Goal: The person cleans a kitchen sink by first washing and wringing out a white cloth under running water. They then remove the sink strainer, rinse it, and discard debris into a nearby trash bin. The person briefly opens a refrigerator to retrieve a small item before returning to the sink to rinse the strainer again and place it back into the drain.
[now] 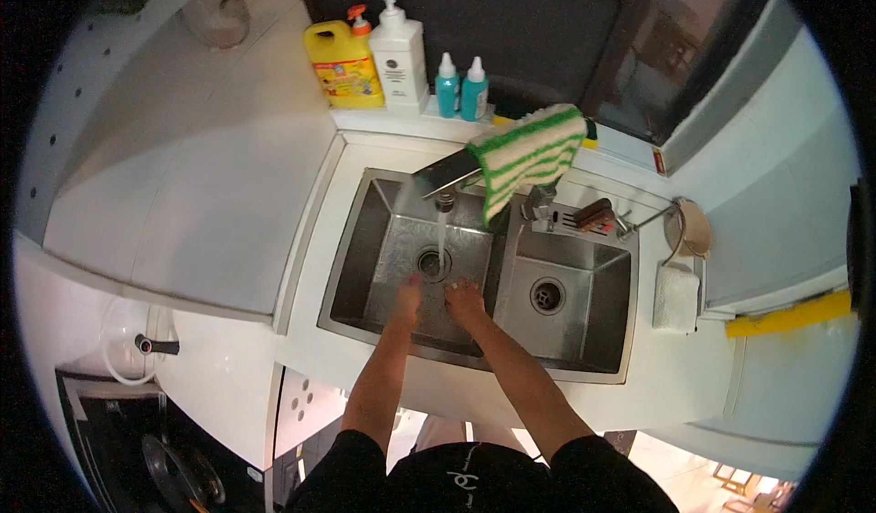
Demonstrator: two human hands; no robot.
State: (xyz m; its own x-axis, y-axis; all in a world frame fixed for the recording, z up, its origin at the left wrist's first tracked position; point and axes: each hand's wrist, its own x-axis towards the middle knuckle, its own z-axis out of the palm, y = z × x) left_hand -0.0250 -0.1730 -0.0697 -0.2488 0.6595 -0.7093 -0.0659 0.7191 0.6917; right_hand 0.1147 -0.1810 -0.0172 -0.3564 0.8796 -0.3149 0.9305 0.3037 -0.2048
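Note:
Both my hands are over the left basin of a double stainless steel sink (501, 294). My left hand (409, 294) is just left of the stream and below the drain (433, 263); its fingers are blurred. On the other side, my right hand (465, 299) has its fingers bent, with nothing visible in it. Water (442, 236) runs from the faucet's spout (445, 202) between and beyond the hands, down to the drain. A green and white striped cloth (534, 153) hangs over the dark faucet (447, 173).
Behind the sink, a ledge holds a yellow jug (345, 68), a white pump bottle (400, 61) and two teal bottles (447, 92). Brown brushes or sponges (594, 214) sit behind the right basin. A white cloth (676, 297) hangs at right. A cooktop (123, 438) lies lower left.

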